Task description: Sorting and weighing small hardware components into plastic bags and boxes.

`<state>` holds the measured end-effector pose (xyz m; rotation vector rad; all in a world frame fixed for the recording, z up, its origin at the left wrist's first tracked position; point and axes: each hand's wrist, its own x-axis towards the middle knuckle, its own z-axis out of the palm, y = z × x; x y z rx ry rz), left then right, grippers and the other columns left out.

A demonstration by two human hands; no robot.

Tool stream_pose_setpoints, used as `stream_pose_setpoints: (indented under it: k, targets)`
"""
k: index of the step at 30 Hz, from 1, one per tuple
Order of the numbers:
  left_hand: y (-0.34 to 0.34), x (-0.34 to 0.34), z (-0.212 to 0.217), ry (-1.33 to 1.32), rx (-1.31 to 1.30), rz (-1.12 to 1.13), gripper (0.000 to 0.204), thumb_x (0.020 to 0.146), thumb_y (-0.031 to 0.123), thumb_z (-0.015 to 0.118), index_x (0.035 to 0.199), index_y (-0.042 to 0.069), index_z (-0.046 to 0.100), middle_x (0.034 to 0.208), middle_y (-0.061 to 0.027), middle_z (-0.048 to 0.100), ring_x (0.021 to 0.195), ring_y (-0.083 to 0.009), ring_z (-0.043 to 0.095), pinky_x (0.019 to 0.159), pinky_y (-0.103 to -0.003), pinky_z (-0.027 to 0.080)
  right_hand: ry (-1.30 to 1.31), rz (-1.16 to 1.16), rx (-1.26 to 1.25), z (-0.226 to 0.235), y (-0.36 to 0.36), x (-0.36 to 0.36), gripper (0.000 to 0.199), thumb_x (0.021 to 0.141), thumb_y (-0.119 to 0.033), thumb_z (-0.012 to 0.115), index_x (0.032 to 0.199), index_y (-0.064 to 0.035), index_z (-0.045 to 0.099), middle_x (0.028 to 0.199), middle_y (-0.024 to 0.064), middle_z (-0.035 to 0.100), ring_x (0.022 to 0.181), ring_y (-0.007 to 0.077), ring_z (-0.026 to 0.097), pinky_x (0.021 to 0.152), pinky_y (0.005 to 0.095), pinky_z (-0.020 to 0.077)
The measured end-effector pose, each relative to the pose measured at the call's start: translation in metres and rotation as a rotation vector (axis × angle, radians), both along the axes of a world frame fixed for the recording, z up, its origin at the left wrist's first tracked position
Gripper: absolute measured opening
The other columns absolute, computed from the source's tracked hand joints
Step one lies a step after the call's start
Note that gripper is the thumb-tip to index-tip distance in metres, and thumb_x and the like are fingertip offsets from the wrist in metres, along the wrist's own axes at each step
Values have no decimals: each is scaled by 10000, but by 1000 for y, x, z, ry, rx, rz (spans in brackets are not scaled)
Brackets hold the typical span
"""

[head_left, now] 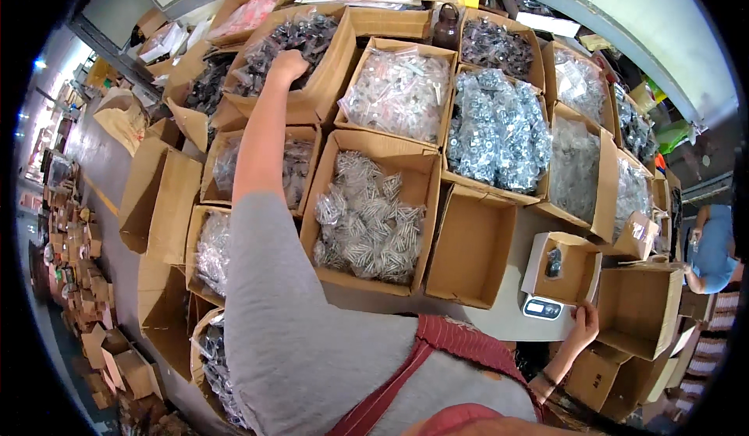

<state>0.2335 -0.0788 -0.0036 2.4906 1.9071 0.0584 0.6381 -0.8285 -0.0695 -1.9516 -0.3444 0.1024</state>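
My left hand [288, 64] reaches far out into a cardboard box of dark bagged hardware [290, 39] at the back left, its fingers curled down among the bags. Whether it grips one I cannot tell. My right hand [584, 323] rests open against the near edge of a small digital scale [544, 306]. A small open carton [569, 268] sits on the scale with one dark bag inside.
Several open cardboard boxes of bagged silver screws and fittings [367, 217] [499, 128] cover the table. An empty box [472, 245] lies beside the scale, another [640, 307] to its right. A person in blue [714, 249] stands at the far right. Small cartons litter the floor [78, 249] on the left.
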Motion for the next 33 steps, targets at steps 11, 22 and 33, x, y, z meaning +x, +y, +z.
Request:
stream_pose_setpoints:
  k: [11, 22, 33]
  targets:
    - [-12, 5, 6, -81, 263, 41, 321, 797, 274, 569, 954, 32, 709, 1018, -205, 673, 965, -374, 646, 832, -451, 514, -62, -97, 65, 7, -35, -8, 228, 877, -29, 549, 1080, 28, 634, 992, 87, 645, 764, 141, 603, 672, 258, 517]
    - [-103, 81, 67, -1886, -795, -279, 238, 918, 201, 521, 1057, 10, 538, 1013, -118, 624, 964, -218, 607, 839, -344, 552, 74, -341, 239, -16, -88, -11, 300, 840, -34, 599, 1132, 32, 609, 1034, 94, 641, 801, 170, 623, 704, 288, 525]
    - [-389, 287, -12, -920, -1836, -495, 347, 989, 294, 478, 1118, -11, 581, 970, -148, 668, 756, -200, 669, 601, -279, 552, 112, -99, 221, -6, -17, -17, 283, 857, 18, 518, 1128, 58, 586, 1032, 123, 646, 770, 183, 649, 730, 295, 542]
